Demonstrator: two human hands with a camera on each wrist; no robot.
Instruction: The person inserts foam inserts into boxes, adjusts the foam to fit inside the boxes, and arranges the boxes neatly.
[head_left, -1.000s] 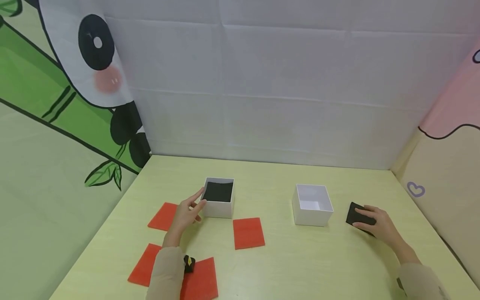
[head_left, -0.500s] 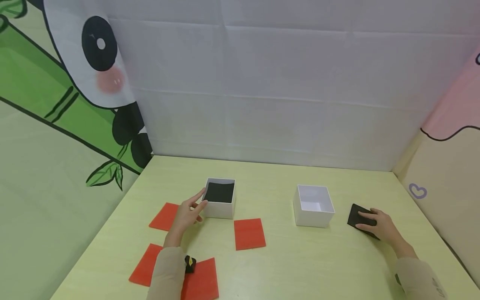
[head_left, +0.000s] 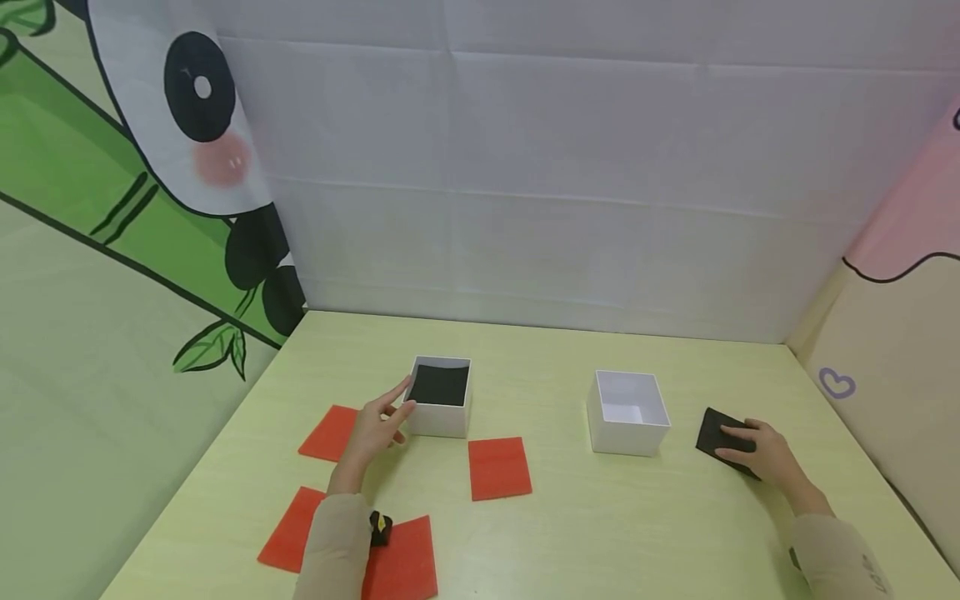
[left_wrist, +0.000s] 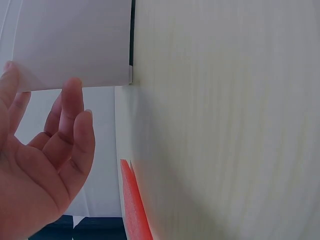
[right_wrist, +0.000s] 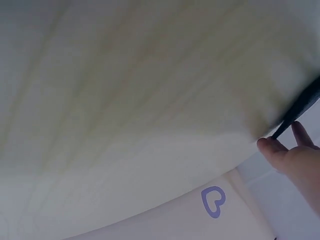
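A small white box (head_left: 438,422) stands left of centre with a black sheet (head_left: 438,386) inside it. My left hand (head_left: 372,429) touches its near left corner with fingertips; in the left wrist view the fingers (left_wrist: 72,100) are loosely bent against the box wall (left_wrist: 75,45). At the right of the table, my right hand (head_left: 770,457) rests fingers and thumb on a flat black square (head_left: 716,431). The right wrist view catches only the edge of the black square (right_wrist: 302,102), beside the fingers (right_wrist: 272,150). Under the hand, part of the square is hidden.
A second white box (head_left: 628,432), with no sheet visible inside, stands between the first box and the right hand. Several red squares lie on the left of the table, one in front of the box (head_left: 499,468) and another partly under the left sleeve (head_left: 403,558). Printed cloth walls surround the table.
My right fingers have slid slightly right across the black square, which now lies flatter. The left hand still touches the box. The head view has shifted a little.
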